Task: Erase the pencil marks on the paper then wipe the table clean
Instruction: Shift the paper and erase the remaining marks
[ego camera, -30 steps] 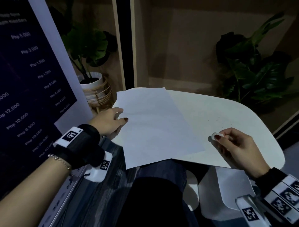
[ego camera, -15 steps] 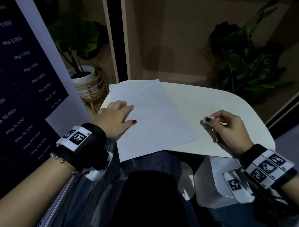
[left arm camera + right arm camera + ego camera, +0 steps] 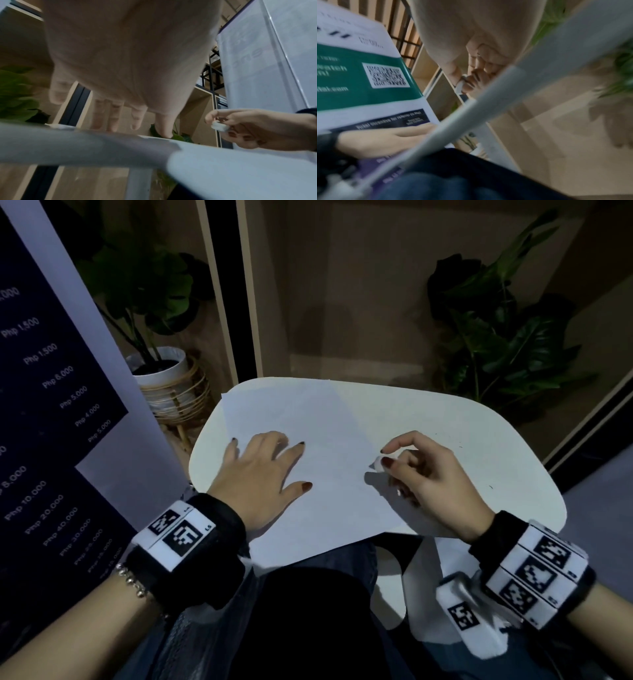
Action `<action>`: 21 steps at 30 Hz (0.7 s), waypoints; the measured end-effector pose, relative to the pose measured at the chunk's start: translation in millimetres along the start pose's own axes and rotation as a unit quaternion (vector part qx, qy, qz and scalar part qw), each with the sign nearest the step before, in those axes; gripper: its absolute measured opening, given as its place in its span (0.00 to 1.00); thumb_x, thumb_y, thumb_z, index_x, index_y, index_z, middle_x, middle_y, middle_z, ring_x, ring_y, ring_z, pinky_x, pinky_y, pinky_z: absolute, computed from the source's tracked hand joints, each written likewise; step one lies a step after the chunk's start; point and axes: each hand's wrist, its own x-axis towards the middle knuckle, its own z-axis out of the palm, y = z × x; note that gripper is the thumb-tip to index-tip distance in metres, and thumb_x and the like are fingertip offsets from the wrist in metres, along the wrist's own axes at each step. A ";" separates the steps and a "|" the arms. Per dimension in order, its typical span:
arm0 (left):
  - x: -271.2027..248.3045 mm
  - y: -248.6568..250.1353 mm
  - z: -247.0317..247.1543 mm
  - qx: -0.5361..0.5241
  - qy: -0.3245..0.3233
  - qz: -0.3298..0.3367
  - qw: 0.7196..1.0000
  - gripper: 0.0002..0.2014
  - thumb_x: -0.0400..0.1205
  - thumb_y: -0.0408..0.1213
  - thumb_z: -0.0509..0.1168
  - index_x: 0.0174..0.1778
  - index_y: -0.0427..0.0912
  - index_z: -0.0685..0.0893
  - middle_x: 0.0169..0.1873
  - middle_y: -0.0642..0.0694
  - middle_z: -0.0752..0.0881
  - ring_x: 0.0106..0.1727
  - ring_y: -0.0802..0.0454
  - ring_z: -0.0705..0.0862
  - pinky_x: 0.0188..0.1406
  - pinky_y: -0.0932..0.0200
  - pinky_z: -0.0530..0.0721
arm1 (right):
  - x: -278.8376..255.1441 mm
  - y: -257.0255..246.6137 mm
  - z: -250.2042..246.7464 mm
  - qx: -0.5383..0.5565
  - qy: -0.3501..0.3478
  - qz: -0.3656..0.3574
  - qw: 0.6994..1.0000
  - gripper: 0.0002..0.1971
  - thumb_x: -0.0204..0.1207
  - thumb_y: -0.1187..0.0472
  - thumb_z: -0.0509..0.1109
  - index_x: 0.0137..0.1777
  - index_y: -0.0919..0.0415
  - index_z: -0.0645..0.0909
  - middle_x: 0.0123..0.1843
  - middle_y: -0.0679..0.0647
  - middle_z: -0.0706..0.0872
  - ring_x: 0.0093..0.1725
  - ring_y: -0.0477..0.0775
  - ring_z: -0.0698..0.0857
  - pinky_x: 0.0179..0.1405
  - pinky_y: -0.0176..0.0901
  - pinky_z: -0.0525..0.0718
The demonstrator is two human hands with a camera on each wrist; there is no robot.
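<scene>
No pencil marks can be made out on the paper [image 3: 322, 460], laid mid-frame on the table [image 3: 462, 426], long axis running upper left to lower right. It is pressed flat by the spread left hand [image 3: 255, 474]; a white eraser [image 3: 377, 463] is pinched in the right hand [image 3: 431, 477].

Table [image 3: 479, 440] right side bare; left hand [image 3: 260, 477] covers paper [image 3: 329, 440].

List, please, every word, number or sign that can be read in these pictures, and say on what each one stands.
"Php 1,500", twice, on the dark price board.
"Php 8,000", "Php 5,000", "Php 4,000", "Php 5,000", lower on the same board.
"Php 10,000", "Php 20,000", "Php 40,000", "Php 30,000", lower left on it.
A QR code on the green poster; its white words are too blurred.
Square black-and-white codes on both wrist bands; their small letters are unreadable.
The paper: no readable text.
</scene>
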 end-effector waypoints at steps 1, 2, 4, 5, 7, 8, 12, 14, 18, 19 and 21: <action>2.0 2.2 1.3 -0.016 -0.005 0.024 1.000 0.31 0.86 0.62 0.46 0.86 0.59 0.51 0.84 0.52 0.51 0.85 0.50 0.46 0.82 0.37 0.49 | 4.4 -2.1 6.7 -0.003 0.007 0.007 1.000 0.00 0.81 0.62 0.71 0.49 0.57 0.83 0.29 0.61 0.82 0.29 0.55 0.81 0.34 0.40 0.78; 4.0 3.7 2.9 -0.034 -0.018 0.045 0.998 0.31 0.86 0.62 0.46 0.86 0.60 0.50 0.86 0.54 0.46 0.86 0.51 0.42 0.83 0.38 0.46 | 8.7 -2.1 14.4 -0.017 0.017 0.014 1.000 0.02 0.81 0.62 0.71 0.46 0.57 0.83 0.29 0.59 0.83 0.29 0.54 0.82 0.35 0.40 0.79; 7.6 5.3 6.5 -0.054 -0.060 0.067 0.994 0.31 0.86 0.63 0.44 0.86 0.64 0.47 0.86 0.56 0.40 0.86 0.52 0.38 0.83 0.39 0.44 | 14.7 1.1 30.6 -0.034 0.034 0.033 0.998 0.04 0.80 0.62 0.71 0.44 0.57 0.84 0.31 0.59 0.87 0.31 0.49 0.85 0.36 0.37 0.80; 8.5 5.7 8.2 -0.054 -0.081 0.071 0.993 0.30 0.86 0.64 0.43 0.85 0.66 0.45 0.86 0.56 0.38 0.86 0.51 0.37 0.83 0.39 0.43 | 16.0 3.1 38.3 -0.022 0.043 0.044 0.998 0.04 0.79 0.63 0.71 0.43 0.58 0.84 0.33 0.59 0.88 0.33 0.49 0.87 0.38 0.37 0.82; 8.9 5.7 11.2 -0.045 -0.103 0.074 0.991 0.29 0.86 0.63 0.42 0.84 0.69 0.41 0.86 0.55 0.35 0.86 0.50 0.35 0.83 0.39 0.42 | 17.4 10.0 49.8 -0.015 0.067 0.045 0.997 0.04 0.78 0.63 0.71 0.41 0.60 0.85 0.34 0.60 0.89 0.37 0.55 0.88 0.43 0.46 0.87; 8.6 5.5 11.9 -0.042 -0.107 0.075 0.991 0.29 0.87 0.63 0.41 0.83 0.70 0.41 0.85 0.55 0.35 0.86 0.50 0.34 0.83 0.39 0.41 | 18.0 13.5 52.9 -0.032 0.078 0.035 0.996 0.05 0.77 0.63 0.72 0.40 0.59 0.85 0.33 0.58 0.88 0.36 0.56 0.87 0.43 0.48 0.87; 7.8 6.3 13.6 -0.045 -0.111 0.067 0.991 0.28 0.87 0.62 0.40 0.83 0.71 0.38 0.85 0.55 0.32 0.85 0.50 0.31 0.83 0.39 0.38 | 20.6 18.3 54.7 -0.071 0.085 0.012 0.994 0.07 0.77 0.64 0.72 0.37 0.57 0.85 0.24 0.49 0.79 0.27 0.47 0.78 0.36 0.38 0.78; 7.1 7.8 15.3 -0.048 -0.109 0.062 0.991 0.28 0.87 0.62 0.40 0.83 0.71 0.38 0.85 0.55 0.32 0.85 0.50 0.30 0.82 0.39 0.36 | 17.7 14.8 51.2 -0.048 0.047 0.013 0.998 0.07 0.77 0.66 0.72 0.38 0.59 0.86 0.24 0.47 0.76 0.28 0.48 0.75 0.36 0.39 0.77; 5.5 8.8 16.6 -0.049 -0.109 0.060 0.991 0.27 0.88 0.60 0.39 0.83 0.70 0.37 0.84 0.54 0.31 0.84 0.50 0.29 0.83 0.39 0.36 | 19.1 12.0 49.0 0.019 0.039 0.044 0.998 0.06 0.76 0.67 0.73 0.37 0.63 0.87 0.27 0.55 0.81 0.31 0.56 0.78 0.42 0.54 0.85; 5.2 9.1 17.3 -0.046 -0.108 0.059 0.991 0.27 0.88 0.60 0.38 0.83 0.70 0.37 0.84 0.54 0.31 0.84 0.50 0.29 0.83 0.38 0.36 | 20.8 13.3 49.7 0.008 0.065 0.043 0.997 0.06 0.76 0.66 0.73 0.37 0.62 0.87 0.27 0.56 0.82 0.32 0.57 0.81 0.45 0.58 0.88; 5.1 9.9 19.6 -0.042 -0.106 0.055 0.992 0.27 0.88 0.60 0.38 0.83 0.69 0.36 0.84 0.54 0.30 0.84 0.50 0.28 0.83 0.38 0.35 | 19.2 9.7 51.2 -0.026 0.080 0.033 0.996 0.06 0.76 0.65 0.73 0.37 0.61 0.87 0.27 0.59 0.81 0.32 0.59 0.81 0.43 0.57 0.89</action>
